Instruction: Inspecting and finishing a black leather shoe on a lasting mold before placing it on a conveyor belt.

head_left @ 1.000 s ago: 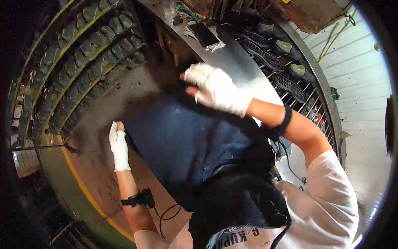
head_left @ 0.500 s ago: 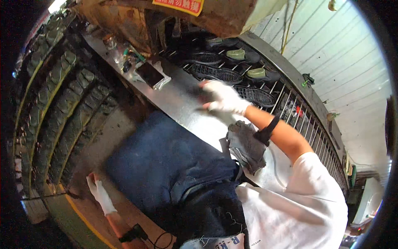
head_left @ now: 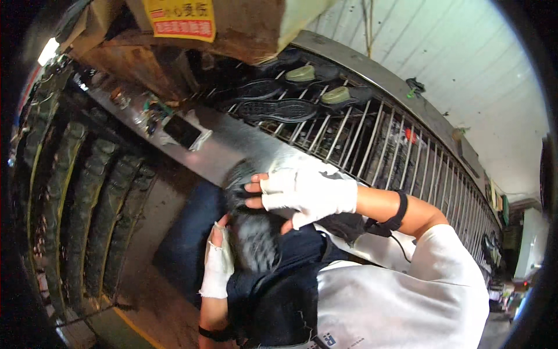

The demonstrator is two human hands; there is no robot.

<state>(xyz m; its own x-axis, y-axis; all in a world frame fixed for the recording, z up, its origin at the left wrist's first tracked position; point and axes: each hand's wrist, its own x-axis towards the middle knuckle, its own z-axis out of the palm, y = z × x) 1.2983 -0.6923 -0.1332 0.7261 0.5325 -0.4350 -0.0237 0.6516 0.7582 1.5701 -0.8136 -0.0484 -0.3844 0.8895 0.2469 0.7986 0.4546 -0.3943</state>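
A black shoe sole (head_left: 254, 241), blurred by motion, is held over my lap between both hands. My right hand (head_left: 305, 192), in a white fingerless glove, lies across its upper part, with spread fingertips on the surface and the thumb along the side. At the sole's left edge, my left hand (head_left: 218, 262) grips it in a similar glove; its fingers are partly hidden. Dark blue cloth (head_left: 189, 238) covers my lap beneath. Crumpled grey cloth (head_left: 346, 225) is partly hidden under my right wrist.
A metal-bar rack (head_left: 401, 151) runs along the far side, bearing black soles (head_left: 278, 110) and shoes with green linings (head_left: 337, 95). A phone (head_left: 182, 131) lies on the metal ledge (head_left: 224, 134). Shelves of dark shoe-shaped pieces (head_left: 96, 174) stand at left. A brown housing (head_left: 244, 29) overhangs the top.
The right hand has come back from the rack with a black sole, and one sole is gone from there. My left hand has risen from the lower left to meet it.
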